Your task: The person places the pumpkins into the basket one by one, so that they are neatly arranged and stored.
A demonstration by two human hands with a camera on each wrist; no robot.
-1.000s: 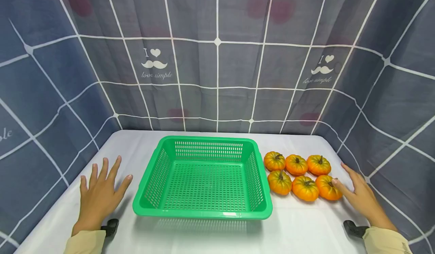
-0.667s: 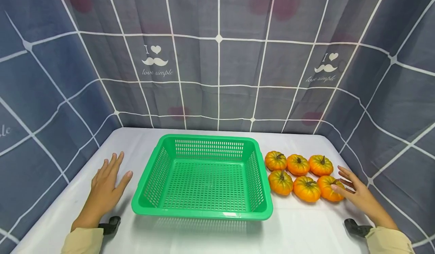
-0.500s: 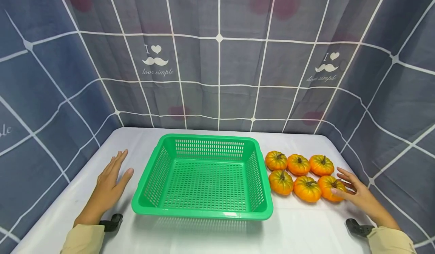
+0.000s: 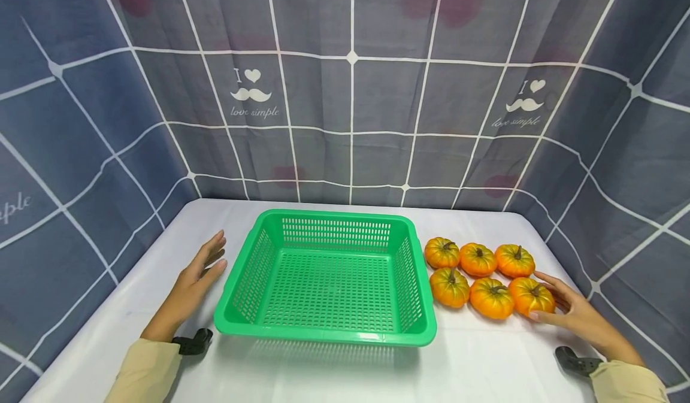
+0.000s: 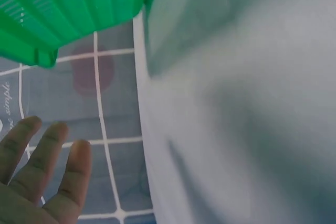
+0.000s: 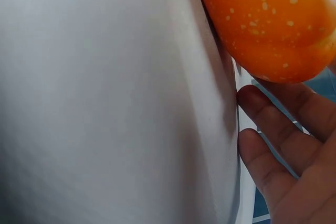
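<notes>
A green plastic basket [image 4: 326,335] stands in the middle of the white table. To its right, several small orange pumpkins [image 4: 492,298] lie in two rows. My right hand [image 4: 579,319] is at the nearest right-hand pumpkin [image 4: 532,297], thumb at its front and fingers beyond its right side. In the right wrist view the lower fingers [image 6: 281,137] are loosely bent beside that pumpkin [image 6: 273,24]; whether they touch it is hard to tell. My left hand [image 4: 188,286] hovers left of the basket, fingers extended, holding nothing; its fingers [image 5: 44,163] appear below the basket wall [image 5: 79,3] in the left wrist view.
A grey-blue curtain [image 4: 318,103] with white grid lines surrounds the table [image 4: 323,379] at the back and both sides. A dark wrist device [image 4: 195,342] sits at the left wrist, and a similar device [image 4: 577,361] at the right.
My left hand has turned on edge and moved right, closer to the basket. The right hand's thumb and fingers have come around the nearest right-hand pumpkin. The head view has shifted slightly.
</notes>
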